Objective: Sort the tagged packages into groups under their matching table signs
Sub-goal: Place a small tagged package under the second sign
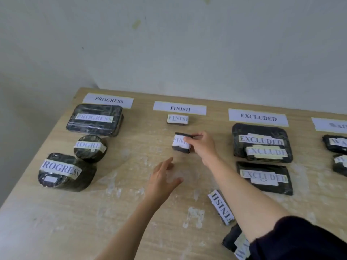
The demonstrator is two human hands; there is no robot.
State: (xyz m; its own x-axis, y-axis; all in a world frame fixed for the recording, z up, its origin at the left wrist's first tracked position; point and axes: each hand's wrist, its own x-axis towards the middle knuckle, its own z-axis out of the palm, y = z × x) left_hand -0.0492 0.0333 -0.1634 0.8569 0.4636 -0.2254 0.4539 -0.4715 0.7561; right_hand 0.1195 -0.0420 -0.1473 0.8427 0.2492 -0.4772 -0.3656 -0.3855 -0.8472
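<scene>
Four paper signs run along the far edge of the bench (131, 212): PROGRESS (108, 100), FINISH (179, 108), EXCLUDED (258, 117), and a fourth sign (330, 124) cut off at the right edge, its writing too blurred to read.

The right hand (201, 145) pinches a small dark package (181, 143) by its right end between thumb and fingers, holding it near the middle of the bench under the FINISH sign; its white tag reads "FIN", the rest covered by the fingers. Whether the package touches the bench cannot be told. Just beyond it lies another small package tagged FINISH (177, 119), directly below the sign.

The left hand (163, 180) hovers open and empty, fingers spread, just nearer than the held package and to its left.

A third FINISH package (221, 207) lies near the front edge, turned sideways, partly under the right forearm. Beside the dark sleeve (300, 241) sits one more dark package (236, 243), tag unreadable.

Toward the left edge, three packages tagged PROGRESS sit below their sign: a flat rectangular one (94, 120) and two round ones (90, 148) (65, 172). Under EXCLUDED lie three tagged packages (262, 143), two of them overlapping. At the right edge two more (336, 144) show partial tags.
</scene>
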